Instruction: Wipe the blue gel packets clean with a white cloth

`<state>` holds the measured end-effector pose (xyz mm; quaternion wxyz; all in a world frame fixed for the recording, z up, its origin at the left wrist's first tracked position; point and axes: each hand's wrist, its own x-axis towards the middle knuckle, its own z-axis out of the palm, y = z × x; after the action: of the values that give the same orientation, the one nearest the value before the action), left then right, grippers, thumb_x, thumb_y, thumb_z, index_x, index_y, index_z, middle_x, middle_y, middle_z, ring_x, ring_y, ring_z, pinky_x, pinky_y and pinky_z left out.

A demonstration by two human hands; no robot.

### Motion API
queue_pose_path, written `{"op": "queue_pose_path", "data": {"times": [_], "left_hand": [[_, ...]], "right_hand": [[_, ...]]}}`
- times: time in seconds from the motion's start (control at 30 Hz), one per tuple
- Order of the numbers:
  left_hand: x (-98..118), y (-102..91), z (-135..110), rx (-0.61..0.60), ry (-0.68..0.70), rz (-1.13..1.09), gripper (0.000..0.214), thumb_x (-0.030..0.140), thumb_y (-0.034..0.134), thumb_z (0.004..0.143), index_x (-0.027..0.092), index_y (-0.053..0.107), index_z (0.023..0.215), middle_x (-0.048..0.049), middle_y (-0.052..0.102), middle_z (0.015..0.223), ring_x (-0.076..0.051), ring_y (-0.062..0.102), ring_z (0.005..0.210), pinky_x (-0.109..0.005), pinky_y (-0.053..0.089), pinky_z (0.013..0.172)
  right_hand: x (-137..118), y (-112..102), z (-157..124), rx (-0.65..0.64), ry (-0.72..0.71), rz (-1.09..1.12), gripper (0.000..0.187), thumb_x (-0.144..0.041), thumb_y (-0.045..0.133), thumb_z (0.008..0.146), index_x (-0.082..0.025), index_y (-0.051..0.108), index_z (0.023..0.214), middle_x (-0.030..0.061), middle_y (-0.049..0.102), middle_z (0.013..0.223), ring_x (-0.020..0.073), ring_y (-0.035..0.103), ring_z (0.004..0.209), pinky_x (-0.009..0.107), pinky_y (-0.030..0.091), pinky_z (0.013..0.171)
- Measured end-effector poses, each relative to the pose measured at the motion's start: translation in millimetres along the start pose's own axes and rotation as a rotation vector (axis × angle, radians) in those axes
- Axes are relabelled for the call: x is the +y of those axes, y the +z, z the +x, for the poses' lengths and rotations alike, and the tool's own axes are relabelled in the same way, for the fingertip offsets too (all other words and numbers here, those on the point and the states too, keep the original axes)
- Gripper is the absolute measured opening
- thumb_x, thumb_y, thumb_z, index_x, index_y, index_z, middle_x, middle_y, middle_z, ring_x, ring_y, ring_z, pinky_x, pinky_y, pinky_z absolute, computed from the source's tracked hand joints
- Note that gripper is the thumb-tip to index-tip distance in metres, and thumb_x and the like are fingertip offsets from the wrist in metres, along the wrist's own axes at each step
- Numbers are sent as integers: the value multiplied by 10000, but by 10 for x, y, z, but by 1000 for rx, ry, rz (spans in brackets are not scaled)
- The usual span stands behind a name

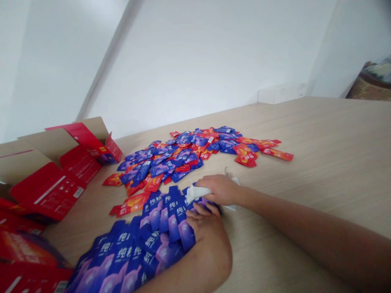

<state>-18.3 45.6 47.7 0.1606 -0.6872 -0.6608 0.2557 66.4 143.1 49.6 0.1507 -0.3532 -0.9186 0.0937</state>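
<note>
My right hand (222, 189) is closed on a crumpled white cloth or tissue (197, 192), which rests against the top of the blue sachets. Just below it, my left hand (205, 221) lies with fingers apart on the neatly lined-up blue-and-purple sachets (172, 217). These overlap in rows with white lettering facing up, running toward the lower left. A pale flat piece (234, 183) shows partly behind my right wrist; what it is I cannot tell.
Beyond my hands spreads a loose pile of mixed red and blue sachets (183, 154). Open red cartons (58, 191) stand along the left. A white box (281, 93) sits at the table's far edge by the wall.
</note>
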Motion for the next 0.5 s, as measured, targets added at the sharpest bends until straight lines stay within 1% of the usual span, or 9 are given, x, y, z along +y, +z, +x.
{"op": "queue_pose_path", "data": {"times": [0.1, 0.2, 0.3, 0.4, 0.5], "left_hand": [[-2, 5, -12, 2, 4, 7, 614, -60, 271, 771, 150, 417, 1329, -264, 498, 1275, -348, 562, 1051, -508, 494, 825], [5, 22, -16, 2, 5, 17, 619, -52, 265, 775, 160, 397, 1341, -262, 491, 1284, -351, 559, 1057, -503, 505, 805], [16, 41, -2, 0, 17, 24, 605, -38, 262, 785, 147, 383, 1348, -269, 492, 1281, -355, 562, 1052, -510, 506, 799], [20, 45, 17, -10, 11, 36, 606, -34, 272, 787, 151, 368, 1356, -273, 484, 1288, -362, 562, 1049, -521, 506, 792], [12, 34, 14, -19, 10, 40, 611, -36, 279, 786, 161, 364, 1358, -267, 491, 1285, -353, 564, 1048, -505, 509, 792]], "right_hand": [[0, 18, 2, -73, 26, -19, 287, -327, 547, 789, -233, 573, 1060, 51, 652, 976, 218, 591, 903, 282, 393, 724], [11, 12, -4, -38, 83, -54, 290, -334, 551, 787, -218, 575, 1052, 65, 651, 994, 230, 591, 905, 294, 393, 726], [5, 4, -6, 1, 59, -36, 300, -331, 533, 805, -214, 563, 1080, 66, 642, 1019, 221, 580, 932, 293, 389, 755], [7, 12, -5, -56, 31, -21, 309, -332, 536, 802, -228, 562, 1092, 62, 645, 1014, 218, 580, 935, 290, 392, 753], [37, 11, -8, -80, 107, -58, 316, -342, 554, 785, -238, 568, 1084, 68, 649, 1007, 235, 588, 918, 297, 396, 726]]}}
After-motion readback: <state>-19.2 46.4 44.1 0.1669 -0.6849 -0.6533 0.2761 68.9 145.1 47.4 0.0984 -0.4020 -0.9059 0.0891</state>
